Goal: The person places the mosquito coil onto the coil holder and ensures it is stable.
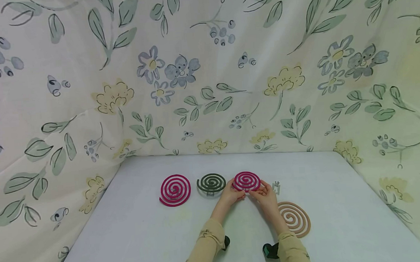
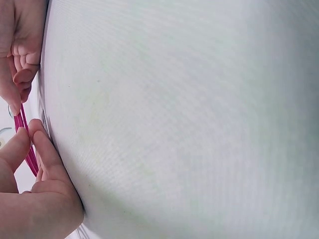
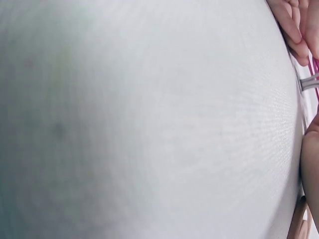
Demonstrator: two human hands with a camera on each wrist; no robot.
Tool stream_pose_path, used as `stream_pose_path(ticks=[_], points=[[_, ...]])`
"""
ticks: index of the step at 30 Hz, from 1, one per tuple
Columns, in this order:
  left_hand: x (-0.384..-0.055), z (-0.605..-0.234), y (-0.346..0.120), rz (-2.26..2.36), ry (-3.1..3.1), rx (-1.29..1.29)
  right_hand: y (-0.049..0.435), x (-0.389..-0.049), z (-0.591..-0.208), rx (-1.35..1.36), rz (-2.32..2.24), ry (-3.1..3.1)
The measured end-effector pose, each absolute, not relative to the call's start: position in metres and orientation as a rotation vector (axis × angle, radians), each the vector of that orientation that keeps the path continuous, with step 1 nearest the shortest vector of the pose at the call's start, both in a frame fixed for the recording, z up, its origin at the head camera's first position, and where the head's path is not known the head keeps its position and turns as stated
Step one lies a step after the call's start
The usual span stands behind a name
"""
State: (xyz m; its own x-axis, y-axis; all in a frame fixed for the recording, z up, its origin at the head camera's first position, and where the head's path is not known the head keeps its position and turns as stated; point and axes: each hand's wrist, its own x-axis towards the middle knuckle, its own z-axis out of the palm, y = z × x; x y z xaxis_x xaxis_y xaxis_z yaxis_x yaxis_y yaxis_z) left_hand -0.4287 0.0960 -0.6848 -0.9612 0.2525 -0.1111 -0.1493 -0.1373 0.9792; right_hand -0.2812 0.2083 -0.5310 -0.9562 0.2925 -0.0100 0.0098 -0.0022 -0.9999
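Note:
A pink mosquito coil (image 1: 246, 180) is held between both hands, which pinch its near edge from either side. My left hand (image 1: 231, 193) grips its left edge with thumb and fingers, seen closely in the left wrist view. My right hand (image 1: 266, 195) holds the right edge. In the right wrist view a small metal stand (image 3: 309, 83) shows by the pink coil; whether they touch I cannot tell. Left of the hands, a dark green coil (image 1: 212, 182) sits raised on a metal stand. Another pink coil (image 1: 175, 189) is farther left.
A tan coil (image 1: 289, 217) lies by the right forearm, which partly covers it. Beyond the right hand stands a small metal stand (image 1: 276, 188). Everything is on a white table (image 1: 140, 231), with a floral cloth (image 1: 209, 119) hanging behind and at both sides.

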Motion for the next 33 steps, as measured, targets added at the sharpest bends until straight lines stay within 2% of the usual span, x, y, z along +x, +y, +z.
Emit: stream_pose_path(ticks=[5, 11, 25, 33], points=[[-0.464, -0.734, 0.105, 2.176, 1.825, 0.051, 0.208, -0.28, -0.529, -0.32, 2.077, -2.063], [-0.483, -0.757, 0.11, 2.184, 1.795, 0.028, 0.209, -0.279, -0.527, -0.322, 2.085, -2.064], [-0.461, -0.727, 0.104, 2.145, 1.849, 0.002, 0.207, -0.279, -0.526, -0.337, 2.093, -2.058], [-0.465, -0.734, 0.106, 2.157, 1.837, 0.004, 0.207, -0.277, -0.524, -0.333, 2.101, -2.056]])
